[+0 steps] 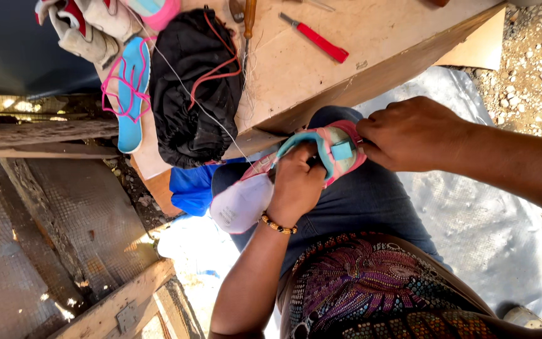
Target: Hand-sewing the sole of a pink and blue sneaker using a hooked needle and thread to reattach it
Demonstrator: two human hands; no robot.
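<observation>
A pink and teal child's shoe (337, 150) with a white sole (239, 204) rests on my lap. My left hand (295, 185), with a beaded bracelet at the wrist, grips the shoe around its middle. My right hand (412, 133) pinches the shoe's pink heel edge from the right. A thin white thread (202, 107) runs from the shoe up across the wooden bench (296, 75).
On the bench lie a black cloth bag (192, 94), a blue sandal with pink straps (132, 88), grey and red shoes (86, 28), a red-handled cutter (318, 39) and a wooden-handled tool (248, 19). Gravel (534, 69) and a grey sheet (472, 213) cover the ground at right.
</observation>
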